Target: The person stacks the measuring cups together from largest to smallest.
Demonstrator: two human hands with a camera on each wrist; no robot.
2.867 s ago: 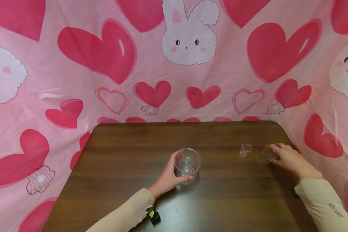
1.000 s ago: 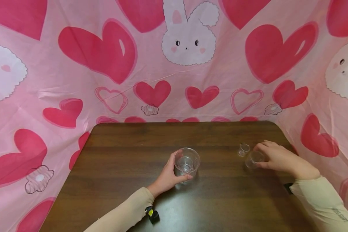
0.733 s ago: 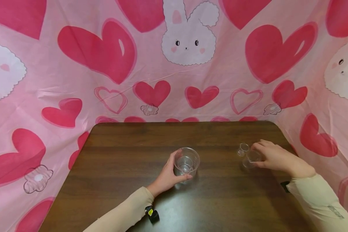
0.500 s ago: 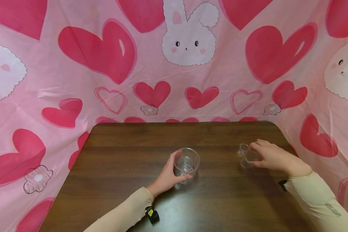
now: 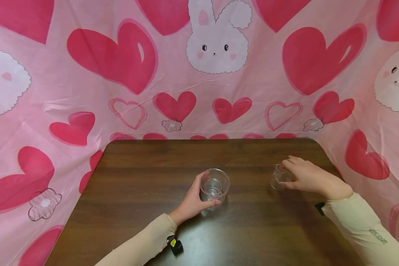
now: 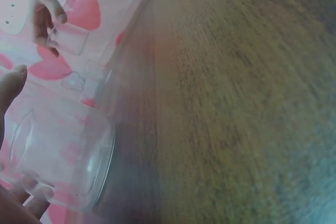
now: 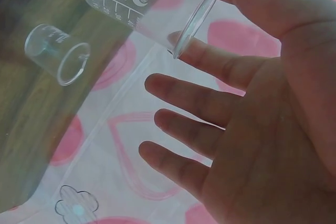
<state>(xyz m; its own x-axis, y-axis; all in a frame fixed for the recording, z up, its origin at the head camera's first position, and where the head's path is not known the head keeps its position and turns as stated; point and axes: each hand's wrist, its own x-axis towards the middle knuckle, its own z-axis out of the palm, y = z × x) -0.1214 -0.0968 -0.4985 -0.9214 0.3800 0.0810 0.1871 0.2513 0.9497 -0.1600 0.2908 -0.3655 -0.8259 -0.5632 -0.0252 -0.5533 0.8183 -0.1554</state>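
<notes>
My left hand [image 5: 194, 201] grips a large clear glass beaker [image 5: 223, 183] standing mid-table, thumb across its near side. A smaller beaker [image 5: 214, 187] sits inside it. At the right, my right hand [image 5: 307, 179] pinches a medium glass beaker [image 7: 121, 3] by its rim between thumb and index finger. White measuring marks show on its wall, and the other three fingers are spread out in the right wrist view. A tiny beaker [image 7: 56, 53] stands upright on the table just behind the medium one. In the head view these two overlap.
The dark wooden table [image 5: 146, 173] has rounded far corners. A pink cloth [image 5: 173, 74] with hearts and rabbits hangs close along its back and sides. A black wrist device [image 5: 175, 245] sits on the left sleeve.
My right hand has carried the medium beaker leftward from the table's right side to the tiny beaker, which it now overlaps. My left hand and the large beaker have stayed put.
</notes>
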